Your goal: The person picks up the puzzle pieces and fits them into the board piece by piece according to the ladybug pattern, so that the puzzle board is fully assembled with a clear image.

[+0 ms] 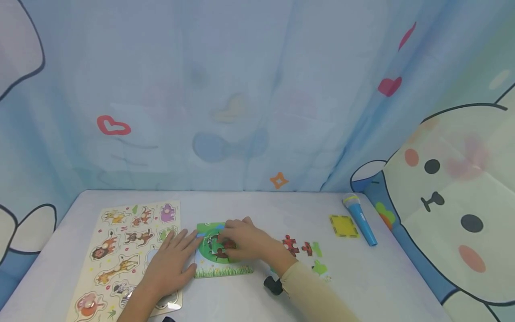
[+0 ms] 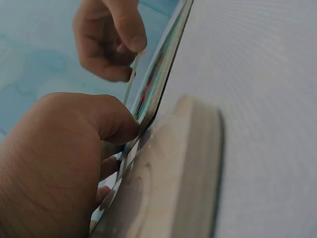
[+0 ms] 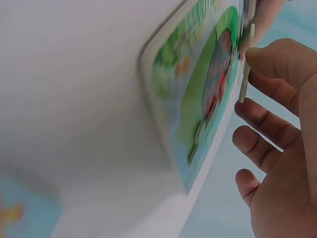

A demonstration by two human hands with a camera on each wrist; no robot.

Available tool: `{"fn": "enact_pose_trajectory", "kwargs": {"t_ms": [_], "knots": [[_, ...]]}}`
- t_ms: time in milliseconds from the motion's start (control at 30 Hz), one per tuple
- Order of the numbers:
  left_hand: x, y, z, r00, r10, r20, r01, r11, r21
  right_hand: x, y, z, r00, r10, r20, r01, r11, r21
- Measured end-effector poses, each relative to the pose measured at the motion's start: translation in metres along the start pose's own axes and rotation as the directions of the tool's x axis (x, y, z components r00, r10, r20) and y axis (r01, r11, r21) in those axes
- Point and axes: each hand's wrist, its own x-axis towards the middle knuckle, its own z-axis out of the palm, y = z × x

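We are looking at a pale table point(image 1: 249, 205) that is carrying a wooden animal peg board point(image 1: 120, 250) at its left side and a small green puzzle tray point(image 1: 221, 267) lying flat near the middle. Loose puzzle pieces point(image 1: 306, 250), red and green, are lying just right of the tray. Farther right, a yellow square card point(image 1: 343, 226) is sitting beside a blue toy microphone point(image 1: 360, 219).
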Motion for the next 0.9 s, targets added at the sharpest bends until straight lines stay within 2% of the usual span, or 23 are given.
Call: {"fn": "enact_pose_trajectory", "kwargs": {"t_ms": [300,700,900], "knots": [[0.001,-0.001,0.0,1.0,0.009,-0.001,-0.009,1.0,0.014,0.019,-0.011,0.006,0.998,-0.04,0.041,0.042,0.998,-0.049],[0.001,0.0,0.0,1.0,0.006,0.005,-0.006,1.0,0.012,0.029,-0.014,0.014,0.998,-0.025,0.05,0.028,0.999,-0.044],[0.001,-0.001,0.0,1.0,0.007,0.002,-0.007,1.0,0.01,0.031,-0.019,0.013,0.999,-0.046,0.022,0.048,0.991,-0.122]]}}
